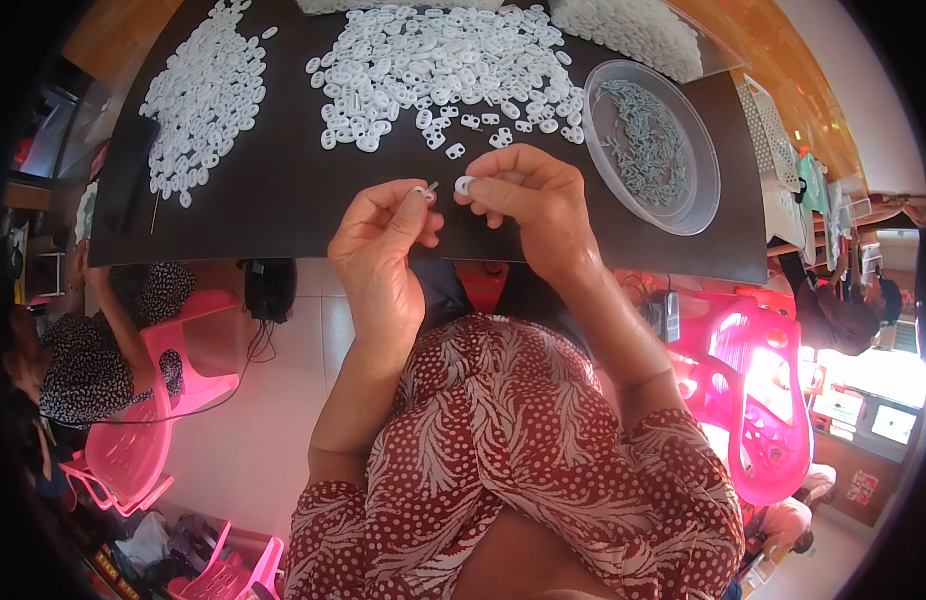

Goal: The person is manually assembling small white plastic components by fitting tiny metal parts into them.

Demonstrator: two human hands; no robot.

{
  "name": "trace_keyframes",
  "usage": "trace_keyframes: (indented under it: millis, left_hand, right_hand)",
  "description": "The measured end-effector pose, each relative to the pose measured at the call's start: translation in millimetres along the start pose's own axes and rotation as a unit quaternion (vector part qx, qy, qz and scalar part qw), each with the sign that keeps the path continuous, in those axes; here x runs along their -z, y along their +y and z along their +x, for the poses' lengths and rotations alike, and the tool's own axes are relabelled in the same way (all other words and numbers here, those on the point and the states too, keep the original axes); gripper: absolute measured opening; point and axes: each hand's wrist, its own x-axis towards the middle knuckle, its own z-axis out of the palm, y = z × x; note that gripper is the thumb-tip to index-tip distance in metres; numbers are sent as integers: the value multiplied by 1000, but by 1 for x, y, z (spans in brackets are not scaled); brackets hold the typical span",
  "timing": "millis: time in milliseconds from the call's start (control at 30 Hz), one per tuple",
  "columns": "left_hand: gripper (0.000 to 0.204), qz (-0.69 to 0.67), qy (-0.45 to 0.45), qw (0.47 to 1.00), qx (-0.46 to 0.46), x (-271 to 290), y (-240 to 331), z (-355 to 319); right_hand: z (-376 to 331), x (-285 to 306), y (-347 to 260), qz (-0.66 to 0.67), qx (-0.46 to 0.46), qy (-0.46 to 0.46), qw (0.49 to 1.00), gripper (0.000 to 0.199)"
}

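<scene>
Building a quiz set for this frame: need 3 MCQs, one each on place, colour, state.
1. Where is the clear bowl?
A. left of the hands
B. right of the hands
C. on the floor

2. What colour is the mat?
A. black
B. pink
C. white

3. What is the right hand doing?
A. lying flat
B. pinching a white ring
C. reaching into the bowl

Key: 1 B, it sits at the mat's right end; 2 A, dark surface under the white pieces; 3 B, fingertips close on the ring, facing the left hand.
</scene>
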Motion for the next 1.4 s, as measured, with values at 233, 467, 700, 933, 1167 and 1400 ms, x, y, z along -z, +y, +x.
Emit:
trace_keyframes:
  millis: [233,467,700,933,1167,1400]
  left_hand:
    - [13,8,-5,1000,-4,-5,-2,-5]
    - [14,66,-5,997,-41,-8,-4,-6]
    - [12,73,14,997,-30,-7,-5,-5]
    - [11,71,16,997,-27,-4,-7,-4]
    - [11,80,20,996,-31,-2,-9,-4]
    - [10,71,21,996,-38,-1,-10,-3]
  right_hand:
    - [5,-2,-3,77,-56,14,995,14]
    - [9,-8,4,49,-20,24,998,13]
    - [9,-14,7,19,24,32,999,13]
    - [7,-17,9,-5,26,36,999,13]
    - [6,-20,11,-21,41,37,998,14]
    - [2,-27,13,-35,81,39,995,6]
